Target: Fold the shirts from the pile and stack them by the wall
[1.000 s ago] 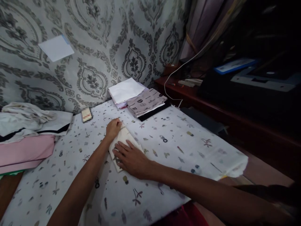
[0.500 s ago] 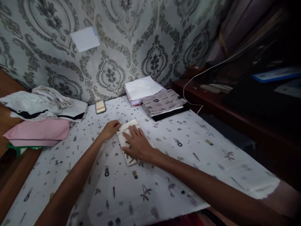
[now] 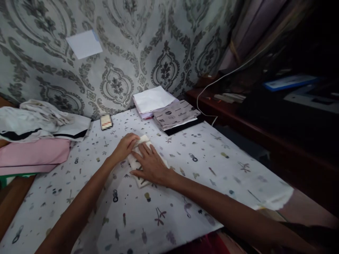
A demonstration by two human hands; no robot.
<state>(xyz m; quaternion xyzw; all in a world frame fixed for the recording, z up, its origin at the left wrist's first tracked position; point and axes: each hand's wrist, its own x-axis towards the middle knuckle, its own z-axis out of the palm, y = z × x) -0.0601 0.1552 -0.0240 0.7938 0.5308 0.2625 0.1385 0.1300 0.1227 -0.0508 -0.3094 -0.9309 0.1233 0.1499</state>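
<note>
The cloth (image 3: 135, 163), cream with dark marks, lies folded on the bench (image 3: 169, 204), whose white top is scattered with small printed motifs. The left hand (image 3: 127, 145) is at the cloth's eleven o'clock corner, its fingers bent and touching the edge; whether they pinch the fabric I cannot tell. The right hand (image 3: 153, 167) lies palm down over the cloth's three o'clock side, its fingers spread open and resting on top, gripping nothing, with their tips toward eleven and the thumb toward nine. Taking the cloth as the centre of the dial, a pink garment (image 3: 34, 153) is at nine o'clock, with a white pile (image 3: 34, 120) just beyond it at ten. A small pale card (image 3: 106, 122), blurred into blocks, is near eleven. Between twelve and one is a white stack (image 3: 153, 99), and touching it, between one and two, is a grey stack (image 3: 174, 114) with black fabric (image 3: 182, 126) showing underneath. At eleven, farther off, a paper (image 3: 84, 44) is on the patterned wall (image 3: 148, 42). Out at two o'clock, a white cord (image 3: 208, 85) droops over a dark red ledge (image 3: 194, 94)
</note>
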